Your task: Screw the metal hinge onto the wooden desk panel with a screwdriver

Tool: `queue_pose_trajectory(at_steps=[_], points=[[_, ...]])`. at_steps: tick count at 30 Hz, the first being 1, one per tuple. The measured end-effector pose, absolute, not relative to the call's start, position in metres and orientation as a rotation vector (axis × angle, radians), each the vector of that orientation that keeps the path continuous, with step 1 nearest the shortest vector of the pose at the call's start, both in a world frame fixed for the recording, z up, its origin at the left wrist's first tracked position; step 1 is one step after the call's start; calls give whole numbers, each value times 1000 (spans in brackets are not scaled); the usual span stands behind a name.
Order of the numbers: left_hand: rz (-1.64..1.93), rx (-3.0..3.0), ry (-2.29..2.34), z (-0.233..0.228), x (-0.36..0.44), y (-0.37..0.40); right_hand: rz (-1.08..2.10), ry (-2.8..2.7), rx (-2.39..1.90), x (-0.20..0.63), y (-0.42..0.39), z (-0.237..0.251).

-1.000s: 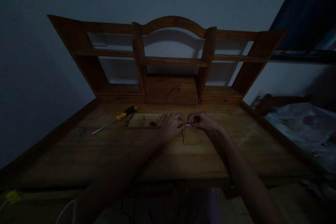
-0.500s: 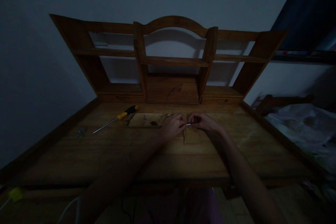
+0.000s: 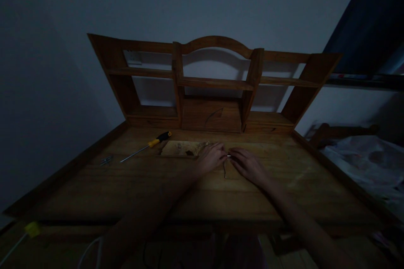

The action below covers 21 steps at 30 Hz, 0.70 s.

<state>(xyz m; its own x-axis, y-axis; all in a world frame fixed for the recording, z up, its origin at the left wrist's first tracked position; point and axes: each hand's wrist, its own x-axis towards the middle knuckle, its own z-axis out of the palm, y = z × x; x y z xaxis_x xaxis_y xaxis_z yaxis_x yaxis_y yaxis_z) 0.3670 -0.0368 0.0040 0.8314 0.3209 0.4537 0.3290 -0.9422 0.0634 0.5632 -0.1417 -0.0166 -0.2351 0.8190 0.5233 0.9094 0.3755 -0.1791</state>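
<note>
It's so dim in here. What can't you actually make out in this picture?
- Small metal piece between the left hand and right hand: too small and dark in the head view to identify, and the grip on it is unclear.
- Thin rod below the fingers: too faint to name.
- Small metal bits left of the screwdriver: too small, in shadow.
- Yellow item under the desk: dark, near the edge.

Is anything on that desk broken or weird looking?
One odd spot: the wooden board lying by the left hand has a dark notch or hole at its near edge, possibly damage; the dim light hides detail. The screwdriver lies loose and slanted on the desk.
</note>
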Motion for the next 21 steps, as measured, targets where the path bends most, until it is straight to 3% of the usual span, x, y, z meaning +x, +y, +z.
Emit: queue_pose_trajectory(at_steps=[21], points=[[-796, -3031, -582, -11, 371, -29, -249, -1999, -1744, 551, -141, -26]])
